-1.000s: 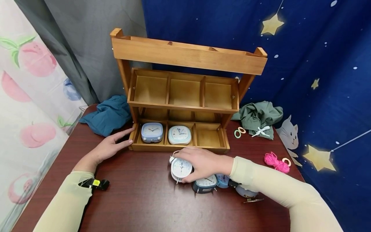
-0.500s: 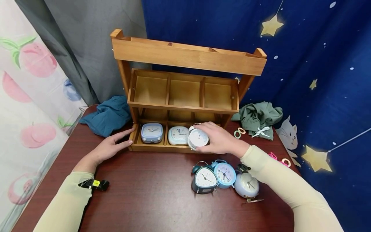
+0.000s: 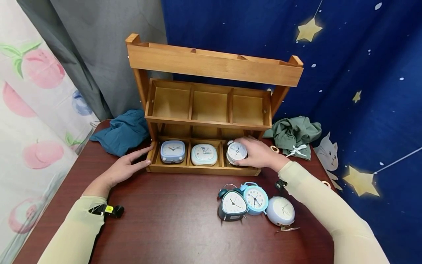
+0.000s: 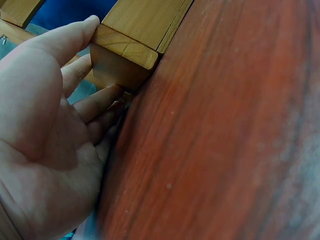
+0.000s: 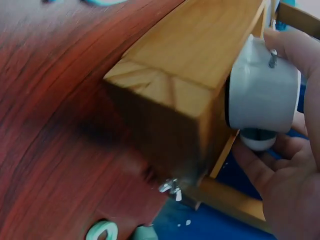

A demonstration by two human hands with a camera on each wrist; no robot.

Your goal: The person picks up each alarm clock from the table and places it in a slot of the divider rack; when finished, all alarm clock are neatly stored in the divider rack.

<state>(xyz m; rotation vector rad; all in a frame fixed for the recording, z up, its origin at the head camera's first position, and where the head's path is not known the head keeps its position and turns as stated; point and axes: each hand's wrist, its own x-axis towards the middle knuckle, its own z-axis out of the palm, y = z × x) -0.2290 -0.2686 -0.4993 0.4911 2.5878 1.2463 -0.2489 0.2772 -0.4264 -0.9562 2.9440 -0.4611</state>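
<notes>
**A:** What does the right hand (image 3: pixel 258 151) have?

**B:** From my remote post: thumb and fingers curled round a white clock (image 3: pixel 236 152), spread about as wide as its body. Clock is in the right-hand compartment of the bottom tray (image 3: pixel 201 170), dial toward the head camera. Right wrist view gives me its pale side, with the hand wrapped about it. Whether it bears on the tray floor, I cannot tell.

**A:** And the left hand (image 3: pixel 123 169)?

**B:** Wide. Thumb and forefinger well apart, tips against the left end of that tray. In the left wrist view I see the thumb at the upper edge, other fingertips lower down.

**A:** Other compartments in that row?

**B:** Blue clock (image 3: pixel 173 151) in the left one, mint clock (image 3: pixel 204 154) in the middle one. The tray is the lowest tier of a wooden shelf (image 3: pixel 214 68).

**A:** Table (image 3: pixel 158 220)?

**B:** Three clocks near the person, right of centre: dark green clock (image 3: pixel 233 206), sky-blue clock (image 3: pixel 256 198) just beside it, then lilac clock (image 3: pixel 281 211). Teal cloth (image 3: pixel 122 132) by the shelf's left side. Grey-green cloth (image 3: pixel 291 130) with a white bow (image 3: pixel 298 149) by its right, wooden ring (image 3: pixel 274 149) near that.
</notes>
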